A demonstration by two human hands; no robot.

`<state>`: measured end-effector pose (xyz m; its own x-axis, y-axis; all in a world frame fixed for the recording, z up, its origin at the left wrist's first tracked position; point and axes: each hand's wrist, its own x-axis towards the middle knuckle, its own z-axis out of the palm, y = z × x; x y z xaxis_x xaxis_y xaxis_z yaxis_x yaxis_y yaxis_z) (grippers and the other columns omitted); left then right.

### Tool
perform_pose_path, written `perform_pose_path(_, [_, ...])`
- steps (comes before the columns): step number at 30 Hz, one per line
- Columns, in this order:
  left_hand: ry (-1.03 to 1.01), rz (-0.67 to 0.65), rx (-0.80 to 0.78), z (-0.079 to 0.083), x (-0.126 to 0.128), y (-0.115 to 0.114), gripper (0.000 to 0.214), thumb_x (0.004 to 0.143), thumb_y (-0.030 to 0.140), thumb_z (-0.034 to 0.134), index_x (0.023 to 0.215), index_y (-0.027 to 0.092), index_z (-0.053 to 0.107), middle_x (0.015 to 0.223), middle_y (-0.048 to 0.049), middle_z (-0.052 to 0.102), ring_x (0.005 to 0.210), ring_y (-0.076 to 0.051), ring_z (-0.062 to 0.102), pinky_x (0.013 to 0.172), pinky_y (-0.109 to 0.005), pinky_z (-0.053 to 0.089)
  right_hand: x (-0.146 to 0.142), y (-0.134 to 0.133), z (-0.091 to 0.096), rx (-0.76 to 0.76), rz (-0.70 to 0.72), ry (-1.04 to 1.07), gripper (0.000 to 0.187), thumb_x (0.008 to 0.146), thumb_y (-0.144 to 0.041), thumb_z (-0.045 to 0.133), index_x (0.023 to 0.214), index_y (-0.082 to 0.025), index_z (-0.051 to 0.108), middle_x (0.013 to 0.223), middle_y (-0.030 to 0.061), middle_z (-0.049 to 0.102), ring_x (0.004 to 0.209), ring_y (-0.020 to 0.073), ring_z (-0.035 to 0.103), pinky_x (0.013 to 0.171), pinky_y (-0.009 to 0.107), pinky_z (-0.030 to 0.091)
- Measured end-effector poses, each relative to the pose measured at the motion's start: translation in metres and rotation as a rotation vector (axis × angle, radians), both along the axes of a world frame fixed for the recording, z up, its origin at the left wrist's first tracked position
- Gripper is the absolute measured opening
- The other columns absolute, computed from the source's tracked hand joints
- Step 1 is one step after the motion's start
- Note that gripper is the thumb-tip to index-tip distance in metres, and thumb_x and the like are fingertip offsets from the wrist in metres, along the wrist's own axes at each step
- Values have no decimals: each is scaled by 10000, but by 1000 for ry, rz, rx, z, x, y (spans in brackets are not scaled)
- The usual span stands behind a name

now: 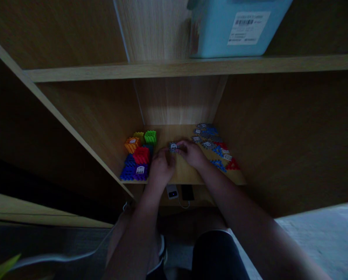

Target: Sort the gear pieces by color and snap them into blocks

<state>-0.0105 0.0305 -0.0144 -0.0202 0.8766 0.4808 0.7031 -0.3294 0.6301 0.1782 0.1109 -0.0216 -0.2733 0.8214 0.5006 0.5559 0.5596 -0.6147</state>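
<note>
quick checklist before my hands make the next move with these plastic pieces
1. Gray window piece gripped: ok, pinched in the right hand.
2. Left hand touching that piece: cannot tell; its fingertips are at the piece's left side.
3. Loose flat pieces within view: ok, spread out to the right of the right hand.
4. Good gap between the left hand and the red block: not ok, they are very close.
5. Light blue box settled: ok, it rests on the upper shelf.
6. Bright lighting: not ok, the picture is dim.
</note>
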Motion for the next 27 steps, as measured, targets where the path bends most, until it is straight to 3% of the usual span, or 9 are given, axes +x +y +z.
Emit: perform_pose_path(27, [-61, -31, 15, -2, -1, 0, 346, 962, 300, 746, 1291, 226, 672, 1288, -156, 770, 1251, -368, 728, 1149, -572, 570, 1, -4, -1, 0, -1, -32, 173, 955, -217, 767, 1119, -268, 742, 1167, 67, 814, 1109, 260, 763, 1071, 463, 579])
